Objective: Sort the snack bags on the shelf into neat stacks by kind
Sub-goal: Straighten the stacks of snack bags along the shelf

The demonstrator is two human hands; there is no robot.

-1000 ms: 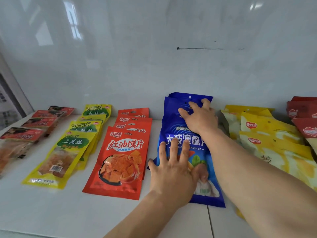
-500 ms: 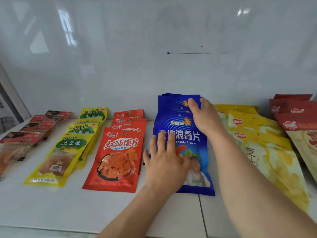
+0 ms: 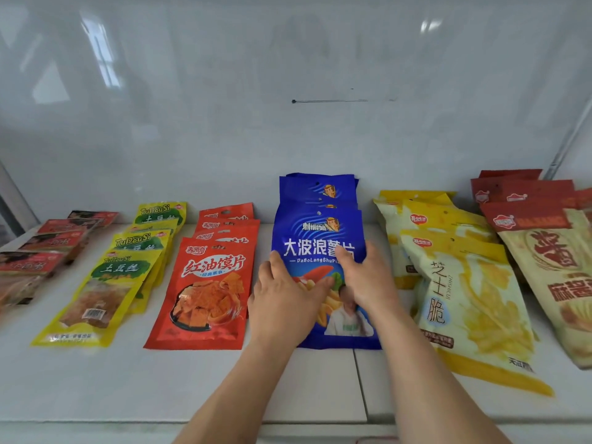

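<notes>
A stack of blue chip bags (image 3: 315, 216) lies in the middle of the white shelf (image 3: 160, 379), fanned toward the back wall. My left hand (image 3: 283, 302) rests flat on the lower left part of the top blue bag, fingers straight. My right hand (image 3: 365, 277) lies flat on its right side, fingers pointing up over the printed name. To the left lie fanned stacks of orange-red bags (image 3: 205, 290), yellow-green bags (image 3: 105, 293) and small dark red bags (image 3: 38, 261).
Right of the blue stack lie pale yellow bags (image 3: 471, 302) and, at the far right, beige bags with red tops (image 3: 551, 251). A glossy white wall (image 3: 288, 91) closes the back. The shelf's front strip is bare, with a seam (image 3: 360, 382) below my right arm.
My right hand has slid from the top of the blue stack down to its middle right. My left hand stays on the lower left of the bag. The camera has shifted.
</notes>
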